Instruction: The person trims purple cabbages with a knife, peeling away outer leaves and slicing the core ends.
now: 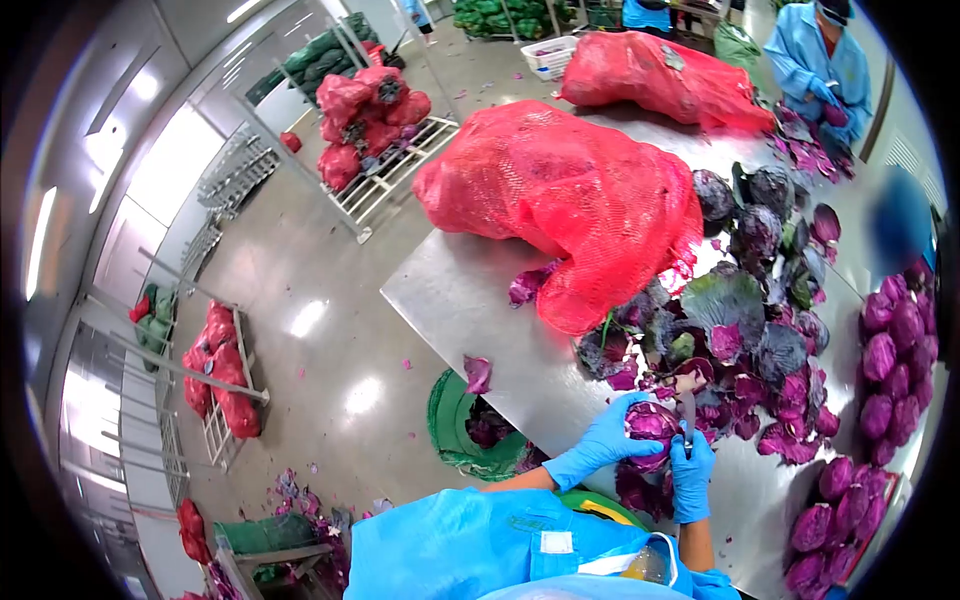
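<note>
- Metal table (450, 300): my work surface.
- Nearer red mesh sack (560, 180): lying filled across the table's far left part.
- Heap of cabbage leaves (725, 305): spread over the table's middle.
- My left hand (605, 440): fingers wrapped around the purple cabbage (650, 425), at the table's near side.
- My right hand (692, 475): gripping the knife (688, 412) by its handle, same side of the table; blade contact unclear.

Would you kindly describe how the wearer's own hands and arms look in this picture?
The left hand and right hand each wear a close-fitting, plain-looking blue glove that ends around the wrist. Beyond each glove a short stretch of forearm is bare, and above that comes a loose blue sleeve.
</note>
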The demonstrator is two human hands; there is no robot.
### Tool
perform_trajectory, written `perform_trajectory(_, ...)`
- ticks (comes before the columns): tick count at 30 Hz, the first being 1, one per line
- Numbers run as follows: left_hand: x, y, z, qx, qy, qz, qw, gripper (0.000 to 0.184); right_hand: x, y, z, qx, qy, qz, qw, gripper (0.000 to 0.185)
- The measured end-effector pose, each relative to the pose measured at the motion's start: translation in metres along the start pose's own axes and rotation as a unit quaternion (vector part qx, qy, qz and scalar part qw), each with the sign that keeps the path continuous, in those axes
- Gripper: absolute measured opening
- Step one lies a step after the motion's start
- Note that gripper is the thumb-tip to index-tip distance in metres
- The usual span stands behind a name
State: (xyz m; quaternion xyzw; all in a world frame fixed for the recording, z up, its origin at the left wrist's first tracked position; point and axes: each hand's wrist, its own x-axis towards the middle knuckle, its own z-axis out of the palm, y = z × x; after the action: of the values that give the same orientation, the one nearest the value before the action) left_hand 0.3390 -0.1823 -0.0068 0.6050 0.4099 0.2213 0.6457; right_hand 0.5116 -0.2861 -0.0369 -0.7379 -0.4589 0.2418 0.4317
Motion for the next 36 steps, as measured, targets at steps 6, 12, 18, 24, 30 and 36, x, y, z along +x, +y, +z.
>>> perform_trajectory(6,0.003,-0.012,0.005,-0.025,0.005,0.025,0.999,0.096,-0.003,0.001,-0.002,-0.020,0.003,0.013,1.000,0.013)
perform_trajectory(12,0.003,-0.023,-0.001,-0.042,0.002,0.038,0.998,0.095,0.000,-0.012,-0.004,0.056,-0.026,0.044,0.997,0.014)
perform_trajectory(18,-0.006,-0.040,-0.024,-0.217,-0.009,0.025,0.976,0.087,-0.003,0.097,-0.014,0.019,0.128,0.142,0.981,0.019)
perform_trajectory(24,0.003,-0.006,-0.038,-0.085,-0.081,0.055,0.992,0.088,0.001,-0.011,-0.060,0.125,0.152,0.159,0.967,0.049)
perform_trajectory(30,0.015,0.018,-0.002,0.300,0.007,0.173,0.938,0.106,0.003,-0.052,-0.027,0.094,-0.034,-0.018,0.995,0.061)
perform_trajectory(36,0.010,0.023,-0.001,0.244,-0.033,0.108,0.963,0.103,0.004,-0.044,-0.029,0.026,-0.039,-0.054,0.997,0.051)
